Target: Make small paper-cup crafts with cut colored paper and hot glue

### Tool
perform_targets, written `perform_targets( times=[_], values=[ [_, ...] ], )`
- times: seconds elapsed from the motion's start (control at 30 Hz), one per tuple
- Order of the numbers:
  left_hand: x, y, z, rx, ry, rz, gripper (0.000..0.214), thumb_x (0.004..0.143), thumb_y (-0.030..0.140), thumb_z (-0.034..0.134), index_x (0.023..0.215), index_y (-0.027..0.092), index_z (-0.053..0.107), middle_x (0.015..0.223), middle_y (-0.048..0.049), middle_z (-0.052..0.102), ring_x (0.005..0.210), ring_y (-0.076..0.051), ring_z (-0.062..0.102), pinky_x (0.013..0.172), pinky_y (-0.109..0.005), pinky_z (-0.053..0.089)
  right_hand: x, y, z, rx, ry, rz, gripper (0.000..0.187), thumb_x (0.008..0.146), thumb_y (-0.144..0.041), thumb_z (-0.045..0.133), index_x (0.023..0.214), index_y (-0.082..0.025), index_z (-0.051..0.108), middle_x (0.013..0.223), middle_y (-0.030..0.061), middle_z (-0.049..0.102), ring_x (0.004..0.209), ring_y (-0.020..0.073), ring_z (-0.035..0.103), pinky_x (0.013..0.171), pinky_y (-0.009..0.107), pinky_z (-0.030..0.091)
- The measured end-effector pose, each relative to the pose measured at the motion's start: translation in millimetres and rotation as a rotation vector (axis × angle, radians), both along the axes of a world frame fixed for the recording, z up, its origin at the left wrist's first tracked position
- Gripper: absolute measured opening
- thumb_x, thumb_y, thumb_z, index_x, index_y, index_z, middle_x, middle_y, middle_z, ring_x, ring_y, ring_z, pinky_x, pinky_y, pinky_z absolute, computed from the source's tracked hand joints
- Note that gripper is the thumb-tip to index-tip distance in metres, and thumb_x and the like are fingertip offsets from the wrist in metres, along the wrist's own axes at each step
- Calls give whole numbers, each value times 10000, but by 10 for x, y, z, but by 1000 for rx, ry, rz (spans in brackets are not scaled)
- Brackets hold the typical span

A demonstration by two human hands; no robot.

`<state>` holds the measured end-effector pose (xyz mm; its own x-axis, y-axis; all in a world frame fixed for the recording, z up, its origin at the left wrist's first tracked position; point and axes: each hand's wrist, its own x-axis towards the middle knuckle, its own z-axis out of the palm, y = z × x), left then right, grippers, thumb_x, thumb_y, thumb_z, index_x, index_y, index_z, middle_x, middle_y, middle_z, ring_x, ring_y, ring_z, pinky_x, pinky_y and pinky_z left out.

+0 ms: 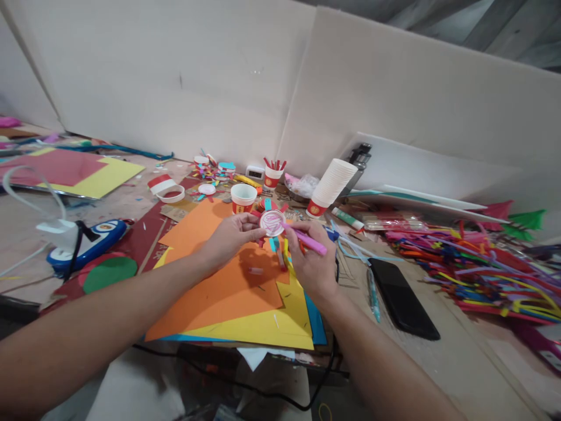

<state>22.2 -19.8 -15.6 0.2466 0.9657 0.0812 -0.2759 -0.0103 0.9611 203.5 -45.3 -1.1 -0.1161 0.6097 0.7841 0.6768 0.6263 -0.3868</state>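
Observation:
My left hand (pixel 239 237) pinches the edge of a cut paper cup base (pixel 272 223), a small white disc with a raised rim. Coloured paper strips stick out around it, and pink-purple scribbles cover much of its face. Between the fingers of my right hand (pixel 313 257) is a pink marker (pixel 310 241), its tip at the disc's right side. Both hands are above a stack of orange paper (pixel 219 292) and yellow paper (pixel 280 318). Just behind the disc stands a red and white paper cup (pixel 243 199).
A tilted stack of paper cups (pixel 332 186) stands at the back right. To the right lie a black phone (pixel 403 298), a teal pen (pixel 373 295) and a heap of pipe cleaners (pixel 477 269). On the left are a blue power strip (pixel 87 245) and a green paper circle (pixel 109 275).

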Motion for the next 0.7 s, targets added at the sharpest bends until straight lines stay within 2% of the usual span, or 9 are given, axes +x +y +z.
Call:
perform_targets(
  times=[0.2,0.33,0.43,0.7],
  values=[
    [9,0,12,-20,-23,29,365,636,310,837,889,124,651,859,-60,724,710,-137,640,723,-289,486,-7,-8,-8,-21,-21,-2,85,902,-285,587,877,-214,626,834,40,670,799,194,621,717,351,481],
    [-16,42,7,-60,-95,37,360,636,283,836,892,112,650,820,-54,714,654,-117,619,707,-279,487,-8,-13,-18,-66,111,51,81,901,-276,592,919,-206,629,858,42,670,810,184,632,737,341,496],
    [-51,83,0,-96,-148,39,333,660,257,820,909,101,664,853,-73,719,699,-115,630,701,-246,484,-8,-4,-29,-105,175,81,106,904,-286,588,954,-202,629,887,47,669,825,183,635,749,337,500],
    [-98,137,-4,-228,-224,68,170,752,136,708,918,107,689,847,-68,718,707,-100,641,697,-224,509,3,35,-45,-79,69,139,165,920,-223,541,1053,-236,638,1012,54,651,975,205,577,875,373,459]
  ],
)
